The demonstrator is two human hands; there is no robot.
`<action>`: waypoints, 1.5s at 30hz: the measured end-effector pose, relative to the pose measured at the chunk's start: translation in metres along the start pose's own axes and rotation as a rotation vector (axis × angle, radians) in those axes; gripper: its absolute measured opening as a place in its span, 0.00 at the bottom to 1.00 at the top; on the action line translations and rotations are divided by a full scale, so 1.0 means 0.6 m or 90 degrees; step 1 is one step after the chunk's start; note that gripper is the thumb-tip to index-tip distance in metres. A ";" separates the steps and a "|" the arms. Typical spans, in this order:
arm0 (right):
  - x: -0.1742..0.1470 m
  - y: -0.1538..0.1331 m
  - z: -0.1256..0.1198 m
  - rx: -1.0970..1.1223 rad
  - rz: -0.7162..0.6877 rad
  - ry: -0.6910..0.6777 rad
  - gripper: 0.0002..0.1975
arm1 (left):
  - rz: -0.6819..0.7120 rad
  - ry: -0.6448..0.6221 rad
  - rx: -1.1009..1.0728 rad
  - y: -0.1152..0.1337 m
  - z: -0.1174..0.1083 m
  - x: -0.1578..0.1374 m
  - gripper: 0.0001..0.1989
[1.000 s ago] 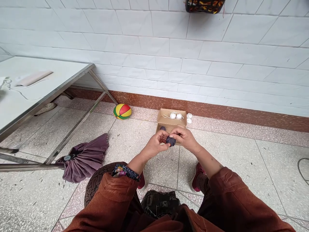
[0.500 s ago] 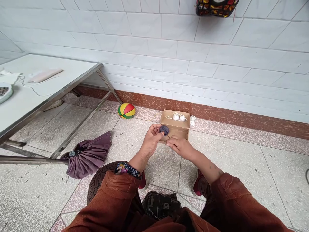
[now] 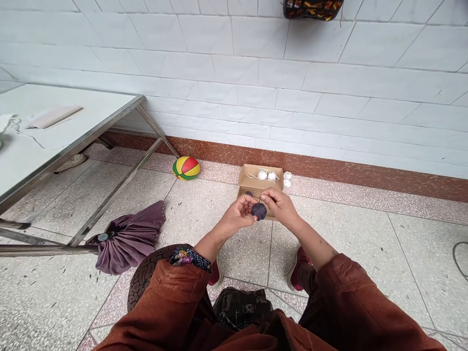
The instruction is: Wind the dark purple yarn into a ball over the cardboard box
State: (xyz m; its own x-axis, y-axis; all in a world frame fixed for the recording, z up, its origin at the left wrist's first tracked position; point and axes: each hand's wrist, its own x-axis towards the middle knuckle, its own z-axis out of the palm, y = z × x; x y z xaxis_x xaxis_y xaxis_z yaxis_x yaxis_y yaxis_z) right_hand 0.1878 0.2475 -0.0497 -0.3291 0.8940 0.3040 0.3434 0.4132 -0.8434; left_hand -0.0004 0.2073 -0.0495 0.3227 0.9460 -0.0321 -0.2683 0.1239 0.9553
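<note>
A small ball of dark purple-grey yarn [image 3: 259,211] is pinched in the fingers of my left hand [image 3: 237,214]. My right hand [image 3: 280,205], just right of it, closes thumb and fingers on the strand of yarn at the ball's top. Both hands are above the near part of an open cardboard box [image 3: 252,181]. Two white yarn balls [image 3: 266,175] with loose ends rest on its raised lid. Another dark ball [image 3: 249,193] shows partly inside the box, behind my left fingers.
Beside the box are small white balls [image 3: 287,179]. A striped ball [image 3: 186,168] lies near the wall. At left stands a metal-framed table [image 3: 109,109] with a purple cloth bag [image 3: 127,239] by its leg. A black cable [image 3: 458,261] lies far right.
The yarn ball in my left hand has come lower and a little right. My right hand has risen from below the ball to above it. The view has shifted slightly.
</note>
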 end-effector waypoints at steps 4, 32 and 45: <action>-0.008 0.014 0.026 -0.008 0.027 -0.061 0.09 | 0.040 0.053 -0.125 0.002 -0.007 0.002 0.21; -0.005 0.007 0.051 -0.063 -0.010 -0.119 0.11 | 0.055 0.114 -0.163 0.006 -0.031 -0.002 0.22; 0.000 -0.050 -0.003 0.030 -0.117 -0.072 0.09 | 0.001 0.108 0.085 0.002 -0.026 -0.001 0.24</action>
State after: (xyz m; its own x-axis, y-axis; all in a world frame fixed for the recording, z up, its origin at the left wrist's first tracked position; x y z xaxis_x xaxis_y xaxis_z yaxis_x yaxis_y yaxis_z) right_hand 0.1790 0.2356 -0.0236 -0.4801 0.7779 0.4054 0.2277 0.5568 -0.7988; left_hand -0.0149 0.2117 -0.0529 0.1625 0.9843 -0.0692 -0.1428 0.0928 0.9854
